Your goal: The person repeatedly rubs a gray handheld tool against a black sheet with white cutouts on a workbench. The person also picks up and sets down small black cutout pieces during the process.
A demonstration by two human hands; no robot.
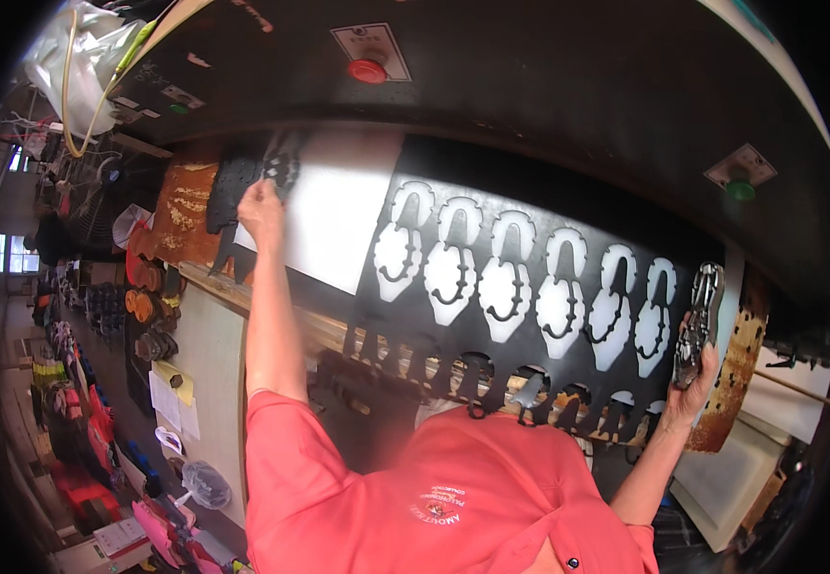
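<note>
A black sheet (477, 359) with a row of sole-shaped cutouts lies over a white cutting board (338, 206). Its front part, also cut through, hangs over the near edge. At the sheet's right end my right hand (692, 394) is wrapped round a metal sole-shaped cutting die (699, 325), held upright on its long side. My left hand (262, 209) reaches to the far left of the board, fingers pinched on a dark cut-out piece (283, 163) blurred by motion. Beside it lies a stack of black pieces (233, 196).
Above the board hangs a dark machine beam (530, 86) with a red button (367, 71) and a green button (740, 189). Rusty plates (185, 215) flank the board. A fan (99, 206) and stacked shoe parts (147, 292) stand at left.
</note>
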